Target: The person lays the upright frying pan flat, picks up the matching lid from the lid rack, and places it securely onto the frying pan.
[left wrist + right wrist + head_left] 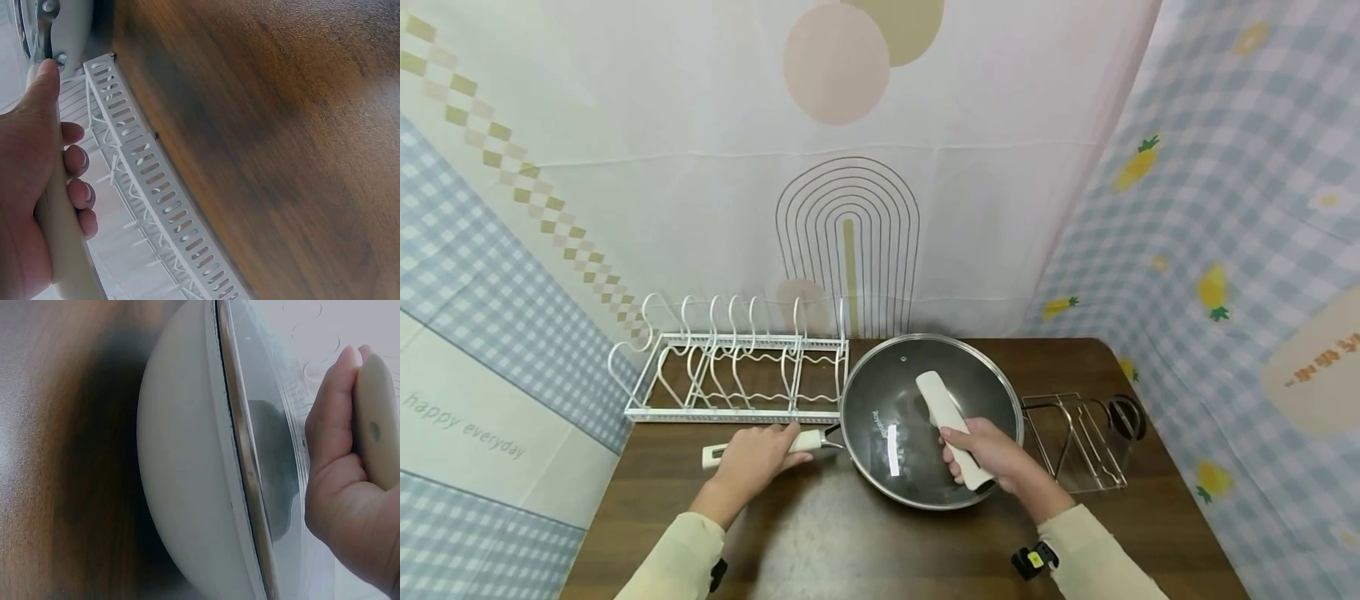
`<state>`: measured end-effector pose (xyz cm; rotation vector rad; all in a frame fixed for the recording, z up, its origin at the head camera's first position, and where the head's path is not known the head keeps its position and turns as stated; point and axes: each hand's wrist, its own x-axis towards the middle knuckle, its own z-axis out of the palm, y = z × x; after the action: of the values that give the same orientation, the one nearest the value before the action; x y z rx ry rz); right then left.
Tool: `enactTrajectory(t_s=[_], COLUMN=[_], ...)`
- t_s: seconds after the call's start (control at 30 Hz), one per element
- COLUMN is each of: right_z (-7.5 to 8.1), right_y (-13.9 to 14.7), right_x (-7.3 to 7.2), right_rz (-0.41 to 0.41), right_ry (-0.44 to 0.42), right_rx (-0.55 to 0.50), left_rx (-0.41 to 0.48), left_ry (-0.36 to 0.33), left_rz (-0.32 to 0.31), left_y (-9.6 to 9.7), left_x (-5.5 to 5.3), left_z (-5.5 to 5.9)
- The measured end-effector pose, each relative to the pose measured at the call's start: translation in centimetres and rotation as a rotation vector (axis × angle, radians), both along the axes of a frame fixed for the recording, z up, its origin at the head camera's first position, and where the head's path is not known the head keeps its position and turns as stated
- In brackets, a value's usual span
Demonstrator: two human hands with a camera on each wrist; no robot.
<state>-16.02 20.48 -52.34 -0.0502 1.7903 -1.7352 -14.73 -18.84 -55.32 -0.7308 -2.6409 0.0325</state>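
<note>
A wok with a pale outer wall is covered by a glass lid with a metal rim. My left hand grips the wok's cream handle, its thumb lying along the top toward the metal bracket. My right hand holds the long cream lid handle, fingers curled round its side. In the right wrist view the lid sits on the wok's rim, and a dark shadow lies on the table beneath the bowl. Whether the wok touches the tabletop cannot be made out.
A white wire rack with upright loops stands at the back left, close to the wok. To the right is a chrome wire stand with a black round part. Wood-grain table; patterned cloth hangs behind.
</note>
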Motion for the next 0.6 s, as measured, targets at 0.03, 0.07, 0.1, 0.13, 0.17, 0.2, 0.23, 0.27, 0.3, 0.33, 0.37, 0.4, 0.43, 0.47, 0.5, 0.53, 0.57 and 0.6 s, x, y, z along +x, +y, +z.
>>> enactTrajectory(t_s=[0.03, 0.07, 0.1, 0.13, 0.17, 0.2, 0.23, 0.27, 0.3, 0.33, 0.37, 0.4, 0.43, 0.47, 0.5, 0.53, 0.57, 0.6], right_z=[0.04, 0.1, 0.16, 0.23, 0.28, 0.32, 0.36, 0.4, 0.4, 0.4, 0.38, 0.34, 0.28, 0.2, 0.09, -0.02, -0.12, -0.19], right_y=[0.07, 0.14, 0.18, 0.2, 0.19, 0.17, 0.13, 0.1, 0.05, 0.0, -0.07, -0.16, -0.26, -0.37, -0.47, -0.57, -0.66, -0.73], right_x=[-0.01, -0.03, -0.04, -0.04, -0.03, 0.0, 0.03, 0.06, 0.08, 0.12, 0.17, 0.22, 0.28, 0.34, 0.41, 0.48, 0.54, 0.58], right_rz=[-0.004, -0.008, -0.011, -0.014, -0.016, -0.018, -0.02, -0.022, -0.028, -0.034, -0.04, -0.044, -0.046, -0.046, -0.043, -0.039, -0.035, -0.034], right_ry=[0.003, 0.008, 0.011, 0.013, 0.013, 0.014, 0.015, 0.017, 0.018, 0.021, 0.024, 0.027, 0.029, 0.028, 0.024, 0.017, 0.013, 0.011], right_rx=[0.003, 0.006, 0.007, 0.007, 0.005, 0.005, 0.004, 0.001, -0.001, -0.004, -0.008, -0.012, -0.018, -0.023, -0.027, -0.03, -0.032, -0.034], left_rx=[0.0, 0.002, 0.0, 0.003, 0.005, 0.006, 0.009, 0.012, 0.015, 0.02, 0.025, 0.029, 0.033, 0.036, 0.037, 0.037, 0.033, 0.026], left_ry=[-0.002, -0.001, 0.0, 0.0, 0.002, 0.006, 0.009, 0.014, 0.018, 0.021, 0.022, 0.022, 0.02, 0.019, 0.018, 0.018, 0.019, 0.025], left_rz=[0.0, -0.003, -0.004, -0.005, -0.006, -0.006, -0.006, -0.006, -0.005, -0.004, -0.003, 0.0, 0.003, 0.007, 0.008, 0.009, 0.01, 0.011], left_y=[0.1, 0.21, 0.32, 0.42, 0.51, 0.57, 0.62, 0.65, 0.69, 0.71, 0.73, 0.72, 0.7, 0.65, 0.59, 0.52, 0.42, 0.34], left_x=[-0.12, -0.22, -0.31, -0.38, -0.44, -0.47, -0.48, -0.47, -0.46, -0.46, -0.42, -0.36, -0.29, -0.17, -0.03, 0.1, 0.18, 0.22], left_z=[-0.01, 0.02, 0.05, 0.08, 0.12, 0.16, 0.19, 0.24, 0.29, 0.33, 0.37, 0.4, 0.39, 0.38, 0.36, 0.31, 0.24, 0.18])
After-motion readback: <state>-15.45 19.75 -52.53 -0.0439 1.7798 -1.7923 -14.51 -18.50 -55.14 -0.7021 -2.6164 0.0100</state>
